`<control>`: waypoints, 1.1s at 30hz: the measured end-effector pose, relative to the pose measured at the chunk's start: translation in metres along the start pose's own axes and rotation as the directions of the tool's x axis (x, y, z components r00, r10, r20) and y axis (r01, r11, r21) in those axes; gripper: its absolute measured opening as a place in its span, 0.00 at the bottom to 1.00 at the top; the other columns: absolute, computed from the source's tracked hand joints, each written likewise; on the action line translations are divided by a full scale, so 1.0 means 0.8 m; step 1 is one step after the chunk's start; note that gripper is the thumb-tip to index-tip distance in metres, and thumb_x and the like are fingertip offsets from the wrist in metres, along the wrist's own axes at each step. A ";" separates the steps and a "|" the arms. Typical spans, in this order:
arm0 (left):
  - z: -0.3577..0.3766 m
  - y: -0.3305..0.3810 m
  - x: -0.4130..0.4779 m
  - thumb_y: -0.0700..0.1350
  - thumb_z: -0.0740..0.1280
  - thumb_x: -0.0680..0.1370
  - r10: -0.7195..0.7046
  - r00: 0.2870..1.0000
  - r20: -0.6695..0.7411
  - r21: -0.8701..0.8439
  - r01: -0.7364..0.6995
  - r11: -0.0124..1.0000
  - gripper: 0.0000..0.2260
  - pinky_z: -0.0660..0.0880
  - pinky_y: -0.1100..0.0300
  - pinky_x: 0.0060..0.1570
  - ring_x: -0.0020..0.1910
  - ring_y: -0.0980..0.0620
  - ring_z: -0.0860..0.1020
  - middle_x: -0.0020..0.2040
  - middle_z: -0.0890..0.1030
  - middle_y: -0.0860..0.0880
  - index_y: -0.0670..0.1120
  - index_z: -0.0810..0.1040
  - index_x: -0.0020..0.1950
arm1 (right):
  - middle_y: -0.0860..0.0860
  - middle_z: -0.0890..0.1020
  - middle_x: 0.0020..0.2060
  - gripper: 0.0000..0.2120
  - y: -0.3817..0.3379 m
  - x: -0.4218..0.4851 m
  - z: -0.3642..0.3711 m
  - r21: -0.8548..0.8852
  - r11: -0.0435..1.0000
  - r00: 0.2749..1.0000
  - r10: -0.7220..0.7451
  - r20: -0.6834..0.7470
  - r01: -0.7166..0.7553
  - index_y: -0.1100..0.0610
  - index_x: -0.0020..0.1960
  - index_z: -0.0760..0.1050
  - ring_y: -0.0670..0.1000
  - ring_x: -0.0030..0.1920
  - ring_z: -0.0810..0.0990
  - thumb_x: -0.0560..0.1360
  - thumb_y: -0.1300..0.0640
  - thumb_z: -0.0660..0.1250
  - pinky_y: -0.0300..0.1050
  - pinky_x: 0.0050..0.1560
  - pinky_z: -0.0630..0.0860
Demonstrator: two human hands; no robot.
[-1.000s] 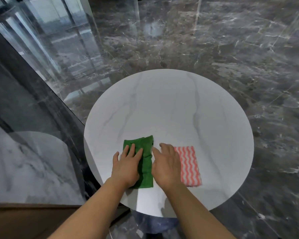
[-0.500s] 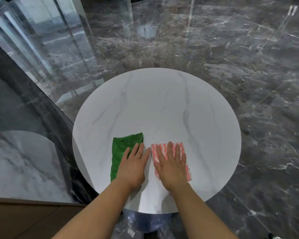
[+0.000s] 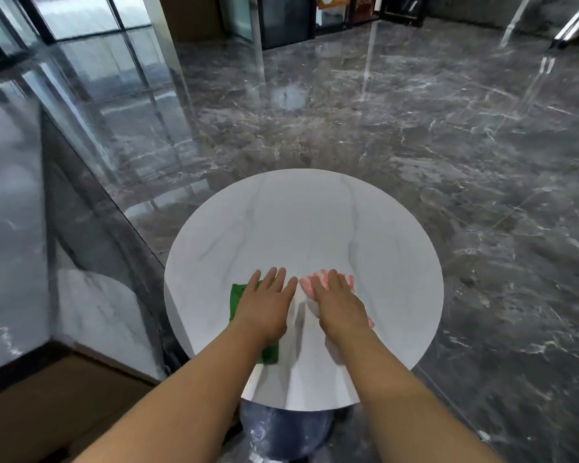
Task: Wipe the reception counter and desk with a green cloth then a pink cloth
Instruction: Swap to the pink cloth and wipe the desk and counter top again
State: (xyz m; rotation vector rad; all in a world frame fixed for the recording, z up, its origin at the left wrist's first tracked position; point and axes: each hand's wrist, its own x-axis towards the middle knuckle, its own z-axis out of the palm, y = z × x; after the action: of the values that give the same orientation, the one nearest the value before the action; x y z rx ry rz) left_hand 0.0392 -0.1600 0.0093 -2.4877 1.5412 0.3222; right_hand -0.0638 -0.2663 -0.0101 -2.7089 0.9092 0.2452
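Observation:
A round white marble table [image 3: 315, 222] stands in front of me. A folded green cloth [image 3: 237, 300] lies on its near left part, and my left hand [image 3: 266, 305] rests flat on it with fingers spread, covering most of it. To the right, a small gap away, lies a pink-and-white wavy-striped cloth [image 3: 310, 285]. My right hand [image 3: 340, 302] lies flat on that cloth, fingers extended, so only its far edge and right corner show. Neither hand curls around its cloth.
Glossy dark marble floor [image 3: 415, 128] surrounds the table. A dark glass wall [image 3: 91, 202] runs along the left, close to the table's left edge. A brown surface [image 3: 47, 406] sits at the lower left. The table's dark pedestal [image 3: 281, 432] shows below the near rim.
My right hand left the green cloth and moved right onto the pink cloth. My left hand slid further over the green cloth. The view tilted up, showing more floor.

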 end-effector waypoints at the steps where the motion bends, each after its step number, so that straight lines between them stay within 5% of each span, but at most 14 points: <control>1: -0.012 0.000 -0.002 0.39 0.58 0.78 -0.003 1.000 0.002 0.012 0.003 1.000 0.34 0.39 0.49 0.75 0.78 0.48 0.43 0.79 0.44 0.46 0.49 0.44 0.79 | 0.54 0.62 0.68 0.35 -0.002 -0.001 -0.009 -0.012 1.000 1.000 0.002 -0.013 -0.002 0.50 0.74 0.56 0.54 0.69 0.61 0.73 0.61 0.69 0.44 0.58 0.65; 3: -0.044 -0.002 -0.009 0.39 0.58 0.78 -0.014 1.000 -0.019 0.031 0.015 0.999 0.34 0.39 0.50 0.75 0.78 0.48 0.43 0.79 0.44 0.46 0.49 0.43 0.79 | 0.54 0.63 0.67 0.36 -0.010 -0.007 -0.038 -0.045 0.999 0.999 -0.010 -0.042 0.008 0.50 0.72 0.57 0.54 0.68 0.61 0.70 0.60 0.72 0.44 0.65 0.64; 10: -0.142 -0.018 -0.049 0.44 0.58 0.81 -0.064 0.992 -0.106 0.081 0.073 0.994 0.31 0.43 0.48 0.75 0.78 0.48 0.46 0.79 0.46 0.47 0.48 0.46 0.79 | 0.56 0.63 0.69 0.34 -0.048 -0.041 -0.154 -0.113 0.991 0.988 -0.081 -0.129 0.066 0.51 0.76 0.57 0.56 0.70 0.61 0.74 0.69 0.63 0.53 0.57 0.71; 12: -0.166 -0.027 -0.064 0.48 0.56 0.82 -0.089 0.983 -0.163 0.103 0.106 0.989 0.24 0.48 0.47 0.74 0.77 0.47 0.55 0.78 0.56 0.46 0.48 0.54 0.78 | 0.56 0.65 0.68 0.35 -0.063 -0.051 -0.181 -0.135 0.986 0.981 -0.119 -0.152 0.099 0.50 0.74 0.59 0.57 0.69 0.62 0.73 0.70 0.64 0.53 0.53 0.72; 16: -0.218 -0.054 -0.102 0.52 0.58 0.81 -0.181 0.931 -0.317 0.120 0.229 0.966 0.14 0.66 0.53 0.58 0.59 0.45 0.75 0.58 0.80 0.46 0.48 0.75 0.61 | 0.56 0.66 0.67 0.34 -0.093 -0.060 -0.219 -0.125 0.976 0.953 -0.206 -0.223 0.181 0.48 0.71 0.61 0.58 0.67 0.65 0.71 0.73 0.60 0.52 0.57 0.71; 22: -0.260 -0.101 -0.158 0.47 0.60 0.79 -0.261 0.832 -0.490 0.099 0.350 0.932 0.06 0.63 0.55 0.44 0.50 0.44 0.77 0.49 0.82 0.46 0.49 0.73 0.43 | 0.55 0.70 0.58 0.25 -0.166 -0.070 -0.270 -0.166 0.944 0.894 -0.324 -0.309 0.284 0.50 0.52 0.64 0.56 0.54 0.67 0.62 0.72 0.49 0.45 0.43 0.64; 25: -0.269 -0.131 -0.185 0.47 0.61 0.79 -0.313 0.804 -0.506 0.074 0.402 0.913 0.06 0.64 0.55 0.47 0.53 0.43 0.77 0.51 0.82 0.46 0.49 0.76 0.45 | 0.55 0.70 0.58 0.31 -0.208 -0.072 -0.284 -0.206 0.915 0.854 -0.399 -0.335 0.347 0.52 0.60 0.67 0.57 0.59 0.68 0.61 0.72 0.48 0.47 0.43 0.66; 28: -0.268 -0.170 -0.215 0.47 0.61 0.79 -0.371 0.767 -0.524 0.039 0.456 0.889 0.07 0.65 0.55 0.48 0.54 0.43 0.77 0.52 0.82 0.47 0.48 0.77 0.49 | 0.54 0.68 0.60 0.28 -0.251 -0.085 -0.298 -0.232 0.890 0.820 -0.452 -0.351 0.392 0.51 0.66 0.66 0.57 0.61 0.67 0.70 0.73 0.58 0.48 0.45 0.67; 33: -0.256 -0.246 -0.284 0.51 0.62 0.79 -0.490 0.716 -0.498 -0.020 0.555 0.831 0.07 0.63 0.54 0.48 0.53 0.44 0.77 0.51 0.82 0.48 0.50 0.78 0.49 | 0.55 0.68 0.61 0.25 -0.340 -0.107 -0.307 -0.288 0.844 0.777 -0.531 -0.339 0.452 0.53 0.65 0.66 0.57 0.62 0.68 0.73 0.72 0.62 0.53 0.53 0.75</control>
State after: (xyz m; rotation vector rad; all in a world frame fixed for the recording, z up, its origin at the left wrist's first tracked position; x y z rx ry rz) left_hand 0.1341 0.0630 0.2804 -2.8825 0.8398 -0.5223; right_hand 0.0524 -0.0857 0.2988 -3.1198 0.2191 -0.3790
